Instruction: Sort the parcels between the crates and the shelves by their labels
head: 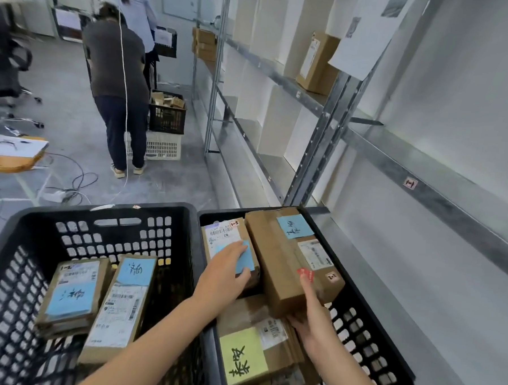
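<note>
Two black crates stand side by side before me. The left crate (32, 239) holds two brown parcels with blue notes (73, 294). The right crate (366, 322) is full of parcels. My left hand (227, 276) reaches across and lies on a small parcel with a blue note (224, 238), fingers over the note and thumb at its near edge. My right hand (311, 316) grips the near end of a long brown parcel with a blue note (284, 258), which is tilted up. Below lies a parcel with a yellow note (244, 356).
Metal shelves (396, 152) run along the right wall, with one brown box (318, 63) on an upper level. Two people stand ahead by stacked crates (165, 123). Cables trail on the floor at left, beside a wooden table edge (13, 159).
</note>
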`<state>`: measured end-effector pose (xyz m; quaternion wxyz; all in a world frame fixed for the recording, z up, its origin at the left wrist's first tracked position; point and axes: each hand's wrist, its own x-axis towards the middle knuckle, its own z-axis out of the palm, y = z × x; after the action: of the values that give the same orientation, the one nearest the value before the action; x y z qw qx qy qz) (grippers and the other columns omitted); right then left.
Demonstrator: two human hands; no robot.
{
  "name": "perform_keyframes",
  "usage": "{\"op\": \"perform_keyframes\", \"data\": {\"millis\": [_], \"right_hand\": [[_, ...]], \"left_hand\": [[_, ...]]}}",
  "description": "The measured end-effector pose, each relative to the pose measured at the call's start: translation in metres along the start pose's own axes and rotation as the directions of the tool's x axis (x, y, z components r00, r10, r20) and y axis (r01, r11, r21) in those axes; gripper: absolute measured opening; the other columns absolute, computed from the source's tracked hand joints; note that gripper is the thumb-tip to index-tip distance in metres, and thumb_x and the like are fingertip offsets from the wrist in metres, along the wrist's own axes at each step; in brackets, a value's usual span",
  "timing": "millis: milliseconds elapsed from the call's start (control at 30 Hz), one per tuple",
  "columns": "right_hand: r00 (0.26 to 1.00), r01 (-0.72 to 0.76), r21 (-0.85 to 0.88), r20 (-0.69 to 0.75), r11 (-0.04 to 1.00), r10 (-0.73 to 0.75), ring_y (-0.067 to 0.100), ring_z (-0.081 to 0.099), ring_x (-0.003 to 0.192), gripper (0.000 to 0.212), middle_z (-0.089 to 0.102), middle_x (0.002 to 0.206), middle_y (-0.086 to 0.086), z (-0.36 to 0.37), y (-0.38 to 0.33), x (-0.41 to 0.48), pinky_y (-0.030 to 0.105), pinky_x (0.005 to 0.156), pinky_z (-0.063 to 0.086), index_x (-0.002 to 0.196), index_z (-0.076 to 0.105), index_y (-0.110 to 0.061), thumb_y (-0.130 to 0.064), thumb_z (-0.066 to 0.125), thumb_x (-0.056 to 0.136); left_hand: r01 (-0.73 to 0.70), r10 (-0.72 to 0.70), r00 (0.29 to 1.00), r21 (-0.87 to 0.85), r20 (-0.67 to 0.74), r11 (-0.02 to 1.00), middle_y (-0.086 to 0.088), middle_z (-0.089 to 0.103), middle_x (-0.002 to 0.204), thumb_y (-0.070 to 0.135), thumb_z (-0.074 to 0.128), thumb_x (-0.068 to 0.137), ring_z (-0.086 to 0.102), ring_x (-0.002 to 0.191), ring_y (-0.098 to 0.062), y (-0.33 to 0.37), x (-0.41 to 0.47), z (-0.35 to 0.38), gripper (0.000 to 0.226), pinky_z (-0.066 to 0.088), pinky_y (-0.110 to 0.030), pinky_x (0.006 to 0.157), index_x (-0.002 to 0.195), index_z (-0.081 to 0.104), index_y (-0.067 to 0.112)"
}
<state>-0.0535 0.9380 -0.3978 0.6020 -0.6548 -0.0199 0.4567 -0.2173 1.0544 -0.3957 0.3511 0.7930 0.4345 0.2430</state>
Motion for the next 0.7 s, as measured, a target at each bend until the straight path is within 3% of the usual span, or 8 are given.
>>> {"op": "perform_keyframes", "data": {"millis": [67, 100, 267, 367, 433, 533, 600, 700], "right_hand": [[1.000, -0.009, -0.080, -0.026, 0.997, 0.006, 0.031, 0.060, 0.116, 0.125, 0.062, 0.128, 0.010, -0.002, 0.002, 0.005, 0.052, 0.104, 0.046, 0.138, 0.047, -0.017, -0.072, 0.084, 0.032], [1.000, -0.018, -0.100, -0.026, 0.995, 0.015, 0.030, 0.061, 0.113, 0.124, 0.064, 0.125, 0.010, -0.004, 0.000, 0.008, 0.051, 0.102, 0.048, 0.135, 0.048, -0.018, -0.072, 0.084, 0.029], [0.999, -0.044, -0.117, 0.000, 0.992, 0.044, 0.027, 0.068, 0.100, 0.091, 0.070, 0.108, 0.009, -0.013, -0.005, 0.015, 0.039, 0.083, 0.058, 0.118, 0.056, -0.021, -0.060, 0.087, 0.042], [0.998, -0.059, -0.149, -0.020, 0.987, 0.057, 0.026, 0.066, 0.102, 0.097, 0.069, 0.111, 0.010, -0.014, -0.007, 0.012, 0.039, 0.085, 0.056, 0.123, 0.056, -0.017, -0.061, 0.088, 0.043], [0.993, -0.055, -0.193, -0.113, 0.980, 0.034, 0.027, 0.060, 0.112, 0.109, 0.062, 0.124, 0.009, -0.015, -0.007, 0.010, 0.043, 0.095, 0.050, 0.137, 0.045, -0.013, -0.062, 0.088, 0.049], [0.929, 0.102, -0.356, -0.298, 0.929, -0.217, 0.030, 0.047, 0.125, 0.106, 0.044, 0.138, 0.011, -0.021, -0.006, 0.004, 0.044, 0.097, 0.046, 0.141, 0.035, -0.011, -0.055, 0.088, 0.061], [0.872, 0.254, -0.505, -0.249, 0.825, -0.421, 0.029, 0.046, 0.123, 0.084, 0.043, 0.133, 0.011, -0.027, -0.009, -0.001, 0.044, 0.094, 0.049, 0.127, 0.046, -0.007, -0.046, 0.088, 0.065], [0.801, 0.422, -0.637, -0.072, 0.645, -0.595, 0.022, 0.043, 0.115, 0.061, 0.039, 0.122, 0.004, -0.041, -0.019, -0.009, 0.027, 0.081, 0.042, 0.114, 0.043, -0.019, -0.031, 0.086, 0.072]], "left_hand": [[-0.018, 0.019, 1.000, 0.079, -0.008, 0.997, 0.011, 0.033, 0.157, 0.032, 0.051, 0.098, 0.031, 0.141, -0.010, -0.004, 0.000, 0.004, 0.054, 0.036, -0.031, 0.110, 0.150, 0.038, 0.026], [-0.022, 0.024, 1.000, 0.092, -0.013, 0.995, 0.012, 0.031, 0.157, 0.033, 0.051, 0.098, 0.030, 0.142, -0.010, -0.005, 0.001, 0.006, 0.055, 0.036, -0.031, 0.111, 0.150, 0.037, 0.027], [-0.067, 0.075, 0.996, 0.144, -0.051, 0.987, 0.014, 0.030, 0.156, 0.034, 0.047, 0.099, 0.031, 0.140, -0.008, -0.008, 0.002, 0.010, 0.055, 0.039, -0.028, 0.107, 0.152, 0.034, 0.026], [-0.084, 0.094, 0.994, 0.167, -0.054, 0.982, 0.013, 0.030, 0.156, 0.035, 0.047, 0.099, 0.032, 0.139, -0.008, -0.009, 0.001, 0.012, 0.057, 0.041, -0.026, 0.105, 0.153, 0.032, 0.025], [-0.088, 0.097, 0.994, 0.179, -0.045, 0.980, 0.013, 0.029, 0.157, 0.035, 0.046, 0.099, 0.032, 0.139, -0.009, -0.009, -0.001, 0.012, 0.057, 0.041, -0.026, 0.104, 0.153, 0.032, 0.025], [-0.084, 0.090, 0.996, 0.186, -0.027, 0.979, 0.011, 0.029, 0.158, 0.035, 0.045, 0.100, 0.031, 0.141, -0.010, -0.006, -0.001, 0.009, 0.057, 0.040, -0.027, 0.106, 0.154, 0.031, 0.024], [-0.079, 0.082, 0.997, 0.181, -0.009, 0.980, 0.010, 0.029, 0.159, 0.033, 0.046, 0.100, 0.030, 0.142, -0.011, -0.004, -0.002, 0.006, 0.056, 0.038, -0.028, 0.108, 0.154, 0.032, 0.023], [-0.028, 0.028, 1.000, 0.092, 0.003, 0.995, 0.008, 0.032, 0.158, 0.028, 0.047, 0.101, 0.031, 0.143, -0.011, 0.002, -0.010, 0.007, 0.051, 0.035, -0.028, 0.109, 0.151, 0.037, 0.022]]}}
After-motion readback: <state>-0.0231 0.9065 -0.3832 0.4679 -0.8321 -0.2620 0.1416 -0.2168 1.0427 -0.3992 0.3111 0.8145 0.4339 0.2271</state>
